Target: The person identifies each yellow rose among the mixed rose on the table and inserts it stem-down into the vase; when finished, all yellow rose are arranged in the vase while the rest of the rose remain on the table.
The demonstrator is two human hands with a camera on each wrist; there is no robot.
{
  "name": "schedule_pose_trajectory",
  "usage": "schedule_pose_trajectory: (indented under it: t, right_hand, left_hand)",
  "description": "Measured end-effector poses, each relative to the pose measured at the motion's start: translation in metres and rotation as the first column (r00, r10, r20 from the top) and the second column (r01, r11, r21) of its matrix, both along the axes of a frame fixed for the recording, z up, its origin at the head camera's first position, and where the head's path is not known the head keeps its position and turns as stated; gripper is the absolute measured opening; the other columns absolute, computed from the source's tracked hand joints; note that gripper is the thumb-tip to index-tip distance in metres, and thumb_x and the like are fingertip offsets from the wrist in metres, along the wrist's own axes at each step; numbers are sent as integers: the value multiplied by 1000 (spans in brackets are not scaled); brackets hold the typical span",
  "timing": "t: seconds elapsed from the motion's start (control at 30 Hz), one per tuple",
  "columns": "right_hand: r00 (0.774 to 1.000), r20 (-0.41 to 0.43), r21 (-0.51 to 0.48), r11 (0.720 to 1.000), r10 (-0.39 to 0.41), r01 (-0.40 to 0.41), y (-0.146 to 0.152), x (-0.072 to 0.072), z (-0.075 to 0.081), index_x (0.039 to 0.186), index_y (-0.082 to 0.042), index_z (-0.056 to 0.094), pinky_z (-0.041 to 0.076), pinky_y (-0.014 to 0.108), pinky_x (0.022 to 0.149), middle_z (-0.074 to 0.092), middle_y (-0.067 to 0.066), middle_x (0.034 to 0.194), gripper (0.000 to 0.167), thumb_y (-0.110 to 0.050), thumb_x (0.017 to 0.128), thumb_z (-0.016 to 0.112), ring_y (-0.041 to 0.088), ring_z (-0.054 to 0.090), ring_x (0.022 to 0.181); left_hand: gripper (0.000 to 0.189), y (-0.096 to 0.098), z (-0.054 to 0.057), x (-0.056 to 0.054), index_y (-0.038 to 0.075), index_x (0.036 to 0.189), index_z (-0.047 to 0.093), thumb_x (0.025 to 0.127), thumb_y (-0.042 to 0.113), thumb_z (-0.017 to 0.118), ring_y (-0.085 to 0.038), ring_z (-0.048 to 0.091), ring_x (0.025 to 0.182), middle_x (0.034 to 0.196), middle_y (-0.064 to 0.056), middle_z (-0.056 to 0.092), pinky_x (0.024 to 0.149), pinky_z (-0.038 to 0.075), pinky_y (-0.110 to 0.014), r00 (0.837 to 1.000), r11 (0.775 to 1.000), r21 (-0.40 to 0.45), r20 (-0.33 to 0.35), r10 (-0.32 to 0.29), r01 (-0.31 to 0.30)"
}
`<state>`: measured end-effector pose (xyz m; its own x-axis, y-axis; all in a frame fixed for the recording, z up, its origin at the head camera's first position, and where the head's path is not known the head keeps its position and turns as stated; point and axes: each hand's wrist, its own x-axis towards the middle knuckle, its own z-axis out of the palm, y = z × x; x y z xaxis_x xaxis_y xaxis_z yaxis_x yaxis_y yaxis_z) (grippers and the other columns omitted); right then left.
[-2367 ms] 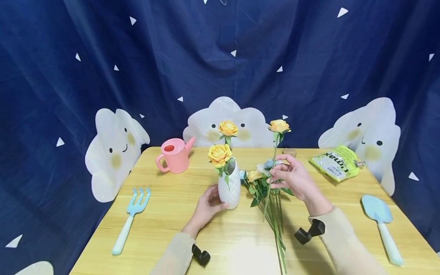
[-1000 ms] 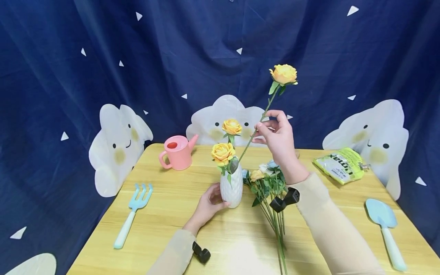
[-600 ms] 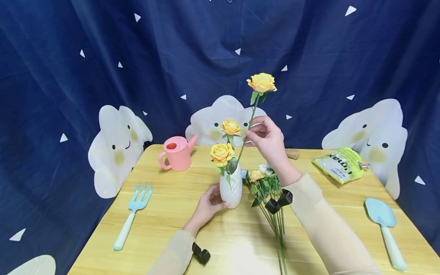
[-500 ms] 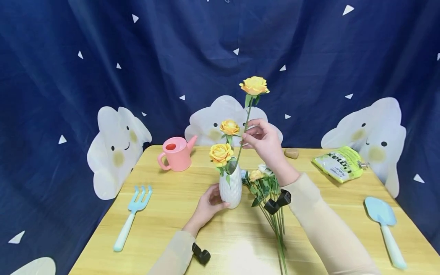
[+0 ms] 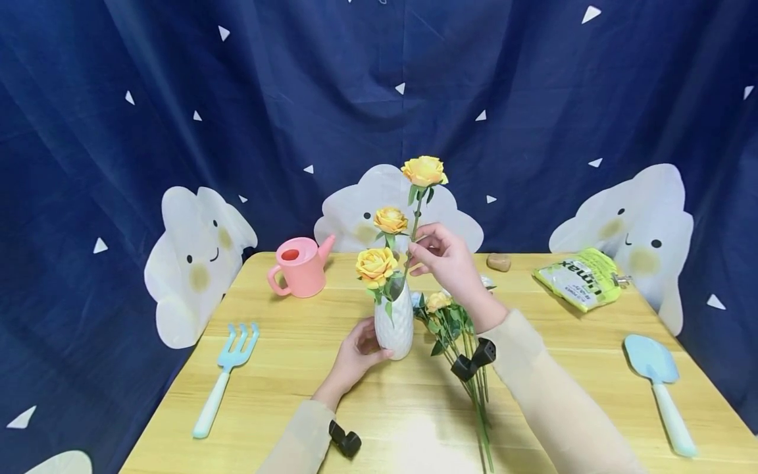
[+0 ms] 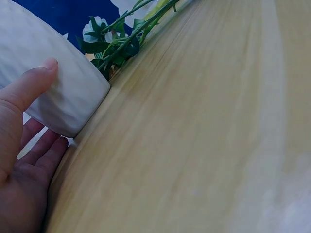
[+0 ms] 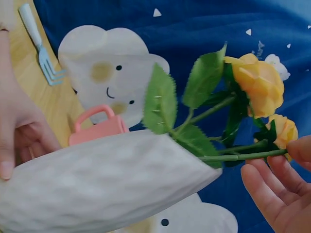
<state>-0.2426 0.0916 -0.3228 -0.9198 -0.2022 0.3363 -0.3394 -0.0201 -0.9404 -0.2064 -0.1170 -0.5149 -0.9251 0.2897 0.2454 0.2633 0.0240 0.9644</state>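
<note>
A white textured vase (image 5: 395,329) stands upright on the table, two yellow roses (image 5: 377,266) rising from its mouth. My left hand (image 5: 355,359) holds the vase low on its left side; in the left wrist view the thumb (image 6: 36,85) lies along its wall, the fingers behind its base. Above the mouth, my right hand (image 5: 447,263) pinches the green stem of a third yellow rose (image 5: 424,171). In the right wrist view that stem (image 7: 243,157) runs into the vase's mouth; its lower end is hidden inside.
Right of the vase lies a bunch of flowers (image 5: 456,322), stems toward me. A pink watering can (image 5: 303,270) and blue hand fork (image 5: 227,368) are on the left. A stone (image 5: 499,262), a green bag (image 5: 580,280) and a blue trowel (image 5: 657,375) lie on the right.
My right hand has lifted the third rose from beside the bunch, brought it left over the vase and lowered its stem into the mouth. My left hand has stayed on the vase.
</note>
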Motion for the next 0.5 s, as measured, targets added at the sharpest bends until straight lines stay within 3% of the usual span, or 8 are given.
schedule_pose_trajectory:
  t: [0.23, 0.5]
  right_hand:
    - [999, 35, 48, 999, 20, -21, 2, 2, -19, 103, 3, 53, 57, 43, 66, 60, 22, 87, 18, -7, 91, 60, 29, 64, 76]
    - [999, 35, 66, 998, 16, -19, 1, 2, -17, 101, 2, 56, 57, 40, 67, 62, 21, 89, 16, -9, 90, 60, 29, 64, 79]
  left_hand:
    - [63, 0, 1, 1, 4, 129, 47, 74, 4, 77, -34, 54, 110, 116, -17, 59, 96, 45, -43, 1000, 1000, -5, -6, 3, -3]
    - [63, 0, 3, 2, 5, 129, 47, 74, 4, 77, -33, 54, 110, 117, -16, 59, 96, 44, -43, 1000, 1000, -13, 0, 14, -14]
